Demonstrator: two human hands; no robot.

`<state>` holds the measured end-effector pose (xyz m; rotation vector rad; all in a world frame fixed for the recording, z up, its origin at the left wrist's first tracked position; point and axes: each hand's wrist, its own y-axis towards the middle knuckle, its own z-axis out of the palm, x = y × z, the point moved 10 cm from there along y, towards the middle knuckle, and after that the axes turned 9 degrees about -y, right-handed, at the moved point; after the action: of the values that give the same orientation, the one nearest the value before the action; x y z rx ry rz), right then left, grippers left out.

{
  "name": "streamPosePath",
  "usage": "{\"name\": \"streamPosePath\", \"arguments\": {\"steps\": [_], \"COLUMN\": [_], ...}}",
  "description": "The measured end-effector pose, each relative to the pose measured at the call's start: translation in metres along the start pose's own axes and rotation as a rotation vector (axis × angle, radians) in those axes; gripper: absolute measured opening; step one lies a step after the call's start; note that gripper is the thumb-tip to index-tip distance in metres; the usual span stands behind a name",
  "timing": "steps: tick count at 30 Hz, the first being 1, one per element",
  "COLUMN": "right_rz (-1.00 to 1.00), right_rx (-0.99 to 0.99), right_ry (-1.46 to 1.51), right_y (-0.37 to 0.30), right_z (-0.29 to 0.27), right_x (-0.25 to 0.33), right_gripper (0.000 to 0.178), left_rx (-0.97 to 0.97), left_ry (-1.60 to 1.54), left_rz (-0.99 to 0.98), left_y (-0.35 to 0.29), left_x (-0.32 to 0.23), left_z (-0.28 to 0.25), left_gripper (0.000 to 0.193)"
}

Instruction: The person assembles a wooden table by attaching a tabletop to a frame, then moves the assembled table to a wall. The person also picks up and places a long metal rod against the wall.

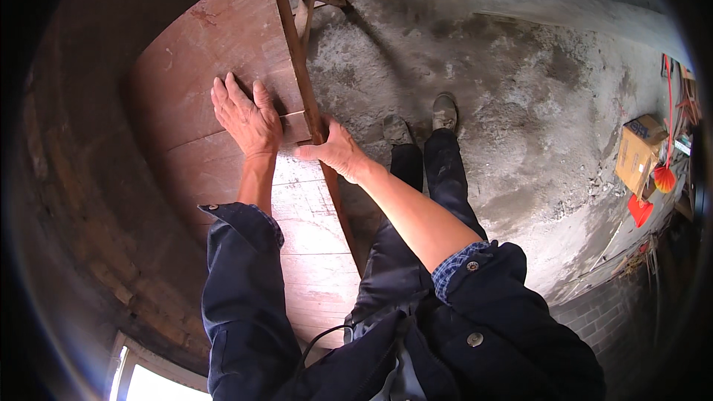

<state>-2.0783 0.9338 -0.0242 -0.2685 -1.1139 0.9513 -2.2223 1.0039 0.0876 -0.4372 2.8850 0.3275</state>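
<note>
Your dark blue jacket (512, 319) is nearest, with the cuffs turned back so that the checked cloth inside shows. In front of you and to your left is a big red-brown wooden counter (215, 44). Bright light falls on the part of its top near you.

Your left hand (251, 119) lies on the top, close to the right edge. Its grip is let go: the palm is down and the fingers are stretched out.

Your right hand (338, 152) is at that same right edge. Its thumb is on top and the other fingers go over the side, mostly hidden, so I cannot tell if this grip is squeezing.

A small flat bit of wood (297, 126) sits at the right edge of the counter, between your two hands. A wooden leg (303, 22) shows under the far right corner.

Your shoes (444, 111) stand on the rough grey floor (520, 119), past the right edge. Well off to the right is a cardboard box (636, 163).
</note>
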Motion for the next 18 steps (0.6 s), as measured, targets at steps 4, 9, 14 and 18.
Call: {"name": "streamPosePath", "arguments": {"steps": [4,9,14,18], "right_rz": [0.039,0.055,0.056,0.028], "right_rx": [-0.027,-0.097,-0.086,-0.052], "right_ry": [-0.107,-0.178,-0.224,-0.201], "right_y": [-0.001,-0.004,-0.005,-0.009], "right_z": [-0.003,-0.008,-0.007,-0.005], "right_x": [0.003,0.008,0.017,0.030], "right_gripper": [0.082,0.071,0.064,0.060], "left_rx": [0.042,0.114,0.164,0.185], "left_ry": [0.025,0.029,0.068,0.043], "left_rz": [-0.011,-0.030,-0.049,-0.060], "left_y": [-0.001,0.000,-0.001,-0.004], "left_x": [0.001,0.000,0.001,0.004], "left_z": [0.004,0.010,0.015,0.017], "left_gripper": [0.060,0.063,0.066,0.067]}}
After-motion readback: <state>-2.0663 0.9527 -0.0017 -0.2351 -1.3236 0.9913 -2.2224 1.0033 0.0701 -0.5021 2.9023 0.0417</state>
